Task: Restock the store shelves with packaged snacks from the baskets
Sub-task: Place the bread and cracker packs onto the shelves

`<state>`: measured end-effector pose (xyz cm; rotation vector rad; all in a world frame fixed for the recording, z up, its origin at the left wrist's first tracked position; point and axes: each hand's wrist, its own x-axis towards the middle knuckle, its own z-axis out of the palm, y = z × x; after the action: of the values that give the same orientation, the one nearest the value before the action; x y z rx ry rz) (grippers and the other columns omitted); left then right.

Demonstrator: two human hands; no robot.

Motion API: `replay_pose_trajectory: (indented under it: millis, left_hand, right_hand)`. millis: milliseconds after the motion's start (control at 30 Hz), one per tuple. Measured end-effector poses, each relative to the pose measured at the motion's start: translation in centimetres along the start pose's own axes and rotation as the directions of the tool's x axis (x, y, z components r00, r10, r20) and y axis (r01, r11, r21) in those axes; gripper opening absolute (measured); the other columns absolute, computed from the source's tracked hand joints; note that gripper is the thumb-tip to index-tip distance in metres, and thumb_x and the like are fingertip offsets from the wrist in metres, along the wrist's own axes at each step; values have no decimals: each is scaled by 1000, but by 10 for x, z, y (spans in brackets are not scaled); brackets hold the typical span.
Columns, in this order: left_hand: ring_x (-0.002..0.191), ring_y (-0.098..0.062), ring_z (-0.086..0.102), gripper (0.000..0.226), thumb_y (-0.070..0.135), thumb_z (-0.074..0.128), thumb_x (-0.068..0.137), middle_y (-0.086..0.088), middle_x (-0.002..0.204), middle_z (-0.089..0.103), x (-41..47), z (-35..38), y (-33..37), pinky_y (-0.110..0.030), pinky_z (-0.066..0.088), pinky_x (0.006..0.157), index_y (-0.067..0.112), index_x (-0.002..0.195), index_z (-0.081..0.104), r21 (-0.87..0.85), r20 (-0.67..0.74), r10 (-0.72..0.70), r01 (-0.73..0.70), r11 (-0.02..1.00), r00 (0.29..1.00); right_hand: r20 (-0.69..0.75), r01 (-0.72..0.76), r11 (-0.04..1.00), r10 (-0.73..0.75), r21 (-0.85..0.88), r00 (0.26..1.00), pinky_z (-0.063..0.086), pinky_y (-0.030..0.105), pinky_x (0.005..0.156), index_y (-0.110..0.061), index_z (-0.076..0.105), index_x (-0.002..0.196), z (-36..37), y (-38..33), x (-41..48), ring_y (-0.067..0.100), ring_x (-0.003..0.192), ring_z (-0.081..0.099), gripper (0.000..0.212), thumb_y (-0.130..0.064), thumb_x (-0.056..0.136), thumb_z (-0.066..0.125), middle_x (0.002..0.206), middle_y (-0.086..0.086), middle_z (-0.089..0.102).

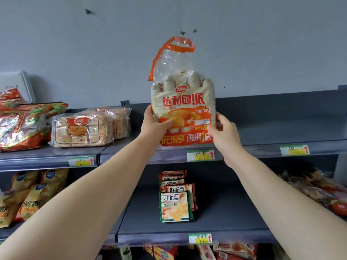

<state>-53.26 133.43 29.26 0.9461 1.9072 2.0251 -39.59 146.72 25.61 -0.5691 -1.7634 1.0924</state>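
The snack bag [183, 102] stands upright, with a clear top, an orange handle strip, pale cakes inside and an orange-red band below. The left hand [155, 124] and right hand [224, 132] grip its lower sides. Its bottom edge is at the front lip of the upper shelf [281, 128]. The shelf's dark board shows right of the right hand, and wrapped packs [82, 128] lie left of the left hand.

1. Snack bag [183, 102] at centre: cream with red lettering, orange base band, orange handle.
2. Shelves [262, 132]: dark grey-blue.
3. Wall [262, 44]: pale grey.
4. Price tags [200, 155]: green, yellow, red arrows.
5. Packets [175, 205] at lower centre: green-edged, white and yellow.
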Motion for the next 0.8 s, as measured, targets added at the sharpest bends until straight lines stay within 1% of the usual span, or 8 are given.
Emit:
replay_pose_trajectory:
  millis: [100,200,300,400,500,567,700,800]
  left_hand:
    - [112,-21,61,85,11,69,90,-2,139,51,36,21,0,-46,55,94,26,155,17,41,-72,-13,16,999,997]
    - [100,-16,62,73,11,65,92,1,126,58,64,40,-12,-38,56,87,23,151,23,122,-91,-9,20,992,996]
    - [101,-16,60,64,21,67,91,2,121,60,81,56,-32,-34,53,82,27,144,31,229,-50,-69,79,970,996]
    - [92,-12,62,52,35,64,91,6,112,63,87,61,-45,-30,52,74,31,136,38,320,-86,-69,93,943,994]
    - [80,-6,59,24,27,56,96,7,106,65,86,59,-51,-24,48,64,29,118,47,371,-175,8,58,927,984]
    - [74,-2,50,28,20,53,98,14,95,57,78,56,-54,-19,39,58,24,126,51,380,-245,56,43,924,968]
    - [92,-8,53,39,11,53,95,5,130,60,63,45,-59,-16,37,59,25,132,56,403,-342,120,30,915,932]
    - [89,-6,51,47,-2,43,91,2,129,60,42,35,-57,-16,37,56,28,121,63,461,-313,167,-4,887,935]
  right_hand:
    - [34,12,995,-8,-102,999,57,30,75,-36,42,140,2,13,44,13,99,63,47,-38,96,56,126,-1,51]
    - [105,-1,962,31,-274,994,57,36,76,-36,28,147,6,34,71,17,99,63,60,-39,94,56,126,1,56]
    - [207,-17,857,143,-515,968,49,47,93,-26,-4,154,12,55,80,26,117,54,87,-42,94,56,143,5,42]
    - [258,72,732,144,-677,955,37,52,103,-20,-12,153,19,67,78,29,131,44,94,-50,93,54,154,4,30]
    - [227,89,737,89,-670,970,40,50,101,-20,-6,154,21,72,80,28,129,45,91,-51,93,53,150,3,36]
    - [196,100,767,34,-633,980,43,48,98,-20,5,154,20,75,76,26,126,47,84,-46,93,56,144,4,41]
    - [132,182,828,-132,-530,982,44,37,95,-17,31,147,16,71,59,22,123,47,61,-27,94,60,136,4,47]
    - [125,293,774,-270,-562,955,40,40,104,-14,41,142,15,68,38,25,130,43,52,-21,93,59,140,5,47]
